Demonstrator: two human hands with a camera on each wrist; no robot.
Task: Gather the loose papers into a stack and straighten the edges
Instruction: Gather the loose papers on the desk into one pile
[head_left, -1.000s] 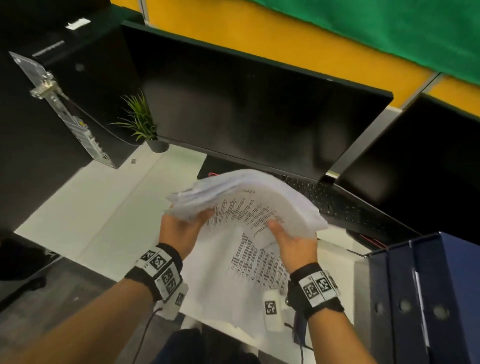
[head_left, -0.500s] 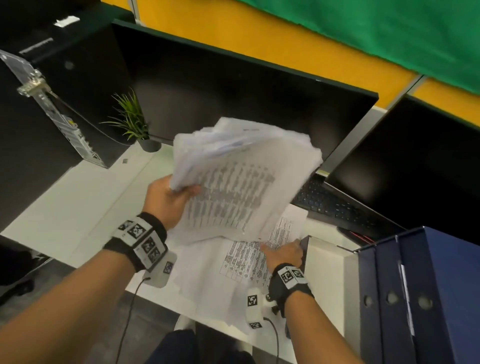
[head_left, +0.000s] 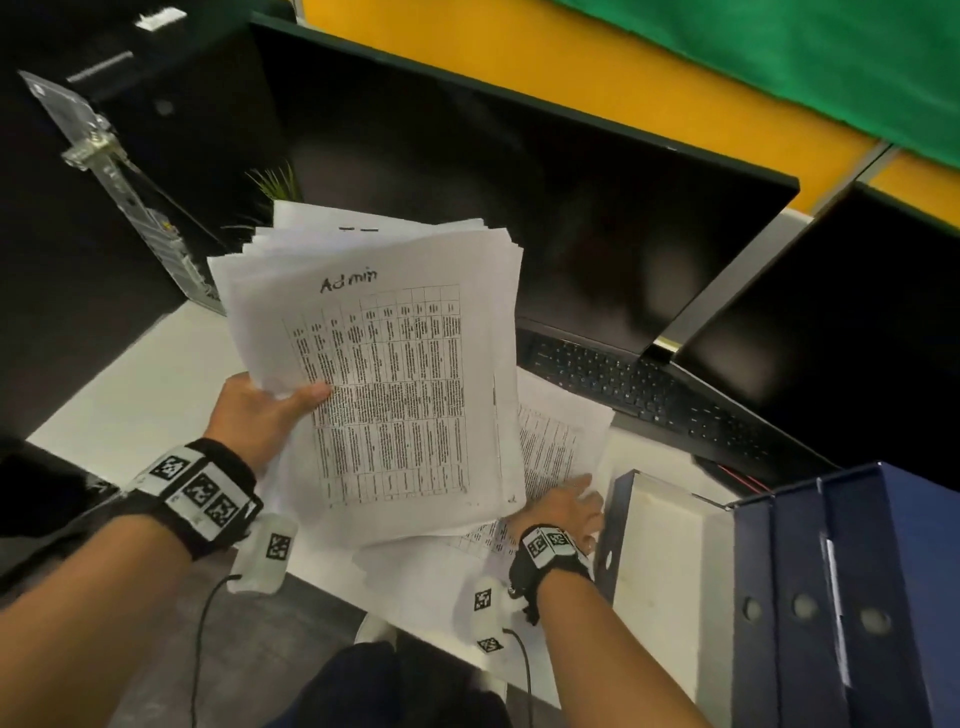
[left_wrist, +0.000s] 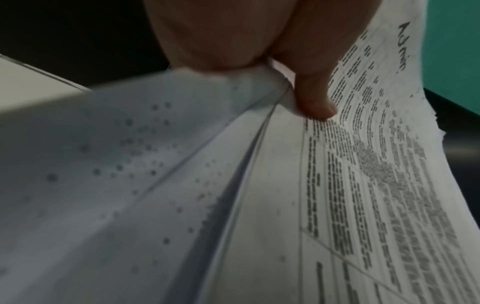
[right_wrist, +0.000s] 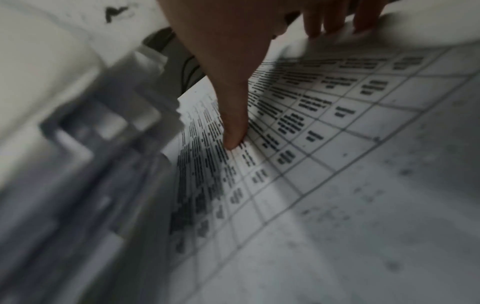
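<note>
Sheets still loose on the desk (head_left: 156, 395) lie below and right of the raised bundle of papers (head_left: 384, 364), nearest the right hand (head_left: 563, 506), whose fingers are spread flat on them. One bundle is pinched at its left edge by the left hand (head_left: 260, 415), long axis pointing away. Loose sheets cannot be counted.

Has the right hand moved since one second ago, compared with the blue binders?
Yes. The right hand left the held sheaf and went down and right, toward the blue binders, onto the papers on the desk.
</note>
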